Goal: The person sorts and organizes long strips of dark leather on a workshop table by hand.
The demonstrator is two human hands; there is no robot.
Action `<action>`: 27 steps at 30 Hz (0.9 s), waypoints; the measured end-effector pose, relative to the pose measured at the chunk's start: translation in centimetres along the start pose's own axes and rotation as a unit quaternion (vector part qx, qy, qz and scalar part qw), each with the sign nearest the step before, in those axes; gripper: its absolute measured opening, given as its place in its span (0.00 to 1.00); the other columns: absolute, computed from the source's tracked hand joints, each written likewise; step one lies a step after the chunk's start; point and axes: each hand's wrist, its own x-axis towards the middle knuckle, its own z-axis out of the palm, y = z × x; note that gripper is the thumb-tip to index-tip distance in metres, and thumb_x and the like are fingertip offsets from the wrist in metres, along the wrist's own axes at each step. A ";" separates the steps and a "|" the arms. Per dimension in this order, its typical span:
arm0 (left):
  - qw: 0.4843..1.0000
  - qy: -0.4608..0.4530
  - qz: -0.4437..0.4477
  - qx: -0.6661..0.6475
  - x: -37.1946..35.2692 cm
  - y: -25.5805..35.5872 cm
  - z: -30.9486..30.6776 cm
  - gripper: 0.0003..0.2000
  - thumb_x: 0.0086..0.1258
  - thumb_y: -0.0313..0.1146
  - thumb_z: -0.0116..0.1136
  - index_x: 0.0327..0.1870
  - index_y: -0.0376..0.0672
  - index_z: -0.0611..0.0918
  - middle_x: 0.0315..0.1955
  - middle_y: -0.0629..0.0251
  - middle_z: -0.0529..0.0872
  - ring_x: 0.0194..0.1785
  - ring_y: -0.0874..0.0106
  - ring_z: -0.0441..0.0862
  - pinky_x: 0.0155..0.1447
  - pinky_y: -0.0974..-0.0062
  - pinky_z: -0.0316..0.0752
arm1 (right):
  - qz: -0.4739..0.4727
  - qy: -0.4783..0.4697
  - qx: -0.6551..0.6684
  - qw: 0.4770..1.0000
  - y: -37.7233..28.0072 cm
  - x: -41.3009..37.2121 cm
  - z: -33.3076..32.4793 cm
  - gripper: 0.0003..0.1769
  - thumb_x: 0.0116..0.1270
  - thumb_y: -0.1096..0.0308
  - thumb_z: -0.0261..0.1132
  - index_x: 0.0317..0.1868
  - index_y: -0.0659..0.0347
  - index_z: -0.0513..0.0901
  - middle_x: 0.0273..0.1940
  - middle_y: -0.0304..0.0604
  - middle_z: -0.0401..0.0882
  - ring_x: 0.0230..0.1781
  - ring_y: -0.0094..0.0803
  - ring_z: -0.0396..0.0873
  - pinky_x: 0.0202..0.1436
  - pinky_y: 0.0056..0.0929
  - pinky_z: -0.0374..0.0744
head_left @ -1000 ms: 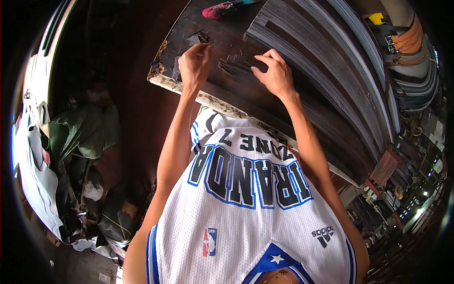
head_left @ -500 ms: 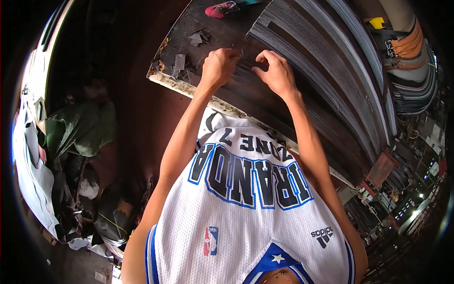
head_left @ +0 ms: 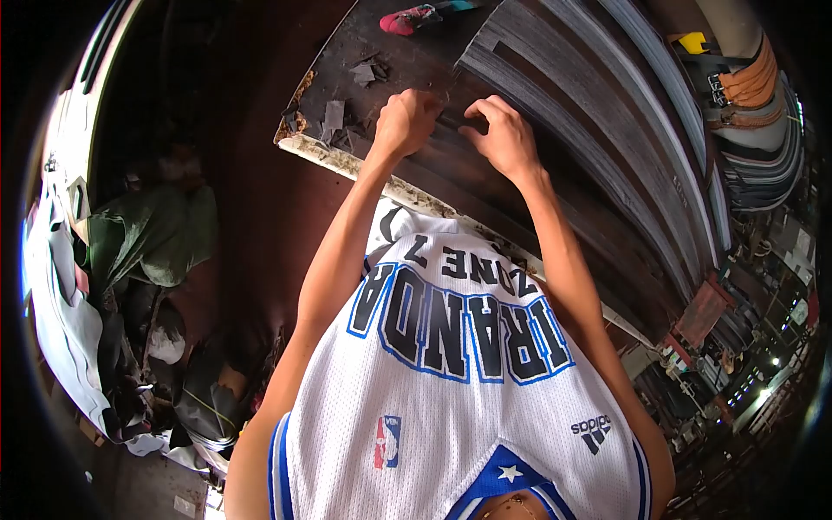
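My left hand (head_left: 407, 123) is over the dark tabletop (head_left: 425, 173), near its front edge. Its fingers are curled closed, and whatever is in them is hidden. To its right, my right hand (head_left: 504, 137) is half curled, with a gap between thumb and forefinger and nothing visible in it. Long dark grey strips (head_left: 555, 108) lie side by side just beyond and to the right of that hand. Small dark scraps (head_left: 334, 117) are strewn left of my left hand. A tool with a red end (head_left: 407, 20) rests at the far side of the table.
The table's front edge (head_left: 347, 163) is pale and worn, close against my body. Belts with buckles (head_left: 747, 87) are stacked at the far right. Green cloth (head_left: 156, 234) and piled material are at the left. A reddish-brown block (head_left: 702, 310) is at the right.
The view has shifted slightly, so the table appears a little further right and down. Both hands stay nearly in place; my right hand's fingers have moved slightly.
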 end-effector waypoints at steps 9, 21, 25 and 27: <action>0.999 -0.033 -0.017 -0.034 0.7 0.0 -0.3 0.12 0.65 0.32 0.62 0.47 0.39 0.89 0.29 0.55 0.89 0.30 0.68 0.88 0.39 0.70 0.80 | 0.006 -0.006 -0.012 1.000 -0.1 -0.1 0.1 0.14 0.57 0.67 0.76 0.42 0.59 0.83 0.43 0.41 0.83 0.44 0.43 0.83 0.45 0.38 0.81; 0.982 -0.106 -0.038 -0.150 1.2 1.5 -1.4 0.11 0.66 0.31 0.62 0.43 0.35 0.88 0.29 0.65 0.89 0.25 0.78 0.80 0.31 0.79 0.76 | -0.008 0.041 0.035 0.999 0.4 -0.2 0.7 0.13 0.57 0.66 0.76 0.41 0.57 0.83 0.41 0.42 0.83 0.43 0.44 0.84 0.44 0.38 0.81; 0.984 -0.114 -0.037 -0.129 1.5 1.5 -1.9 0.11 0.66 0.32 0.62 0.44 0.35 0.88 0.30 0.65 0.89 0.25 0.79 0.80 0.32 0.79 0.76 | -0.023 0.057 0.062 0.996 0.6 -0.1 0.3 0.12 0.59 0.66 0.74 0.42 0.57 0.83 0.41 0.42 0.83 0.41 0.44 0.84 0.42 0.38 0.81; 0.985 -0.103 -0.040 -0.134 1.6 1.1 -1.9 0.11 0.66 0.32 0.62 0.45 0.37 0.88 0.30 0.65 0.89 0.26 0.78 0.82 0.32 0.79 0.76 | -0.024 0.049 0.060 0.997 0.6 -0.1 -0.1 0.12 0.59 0.66 0.74 0.41 0.57 0.84 0.41 0.42 0.83 0.41 0.44 0.84 0.42 0.38 0.81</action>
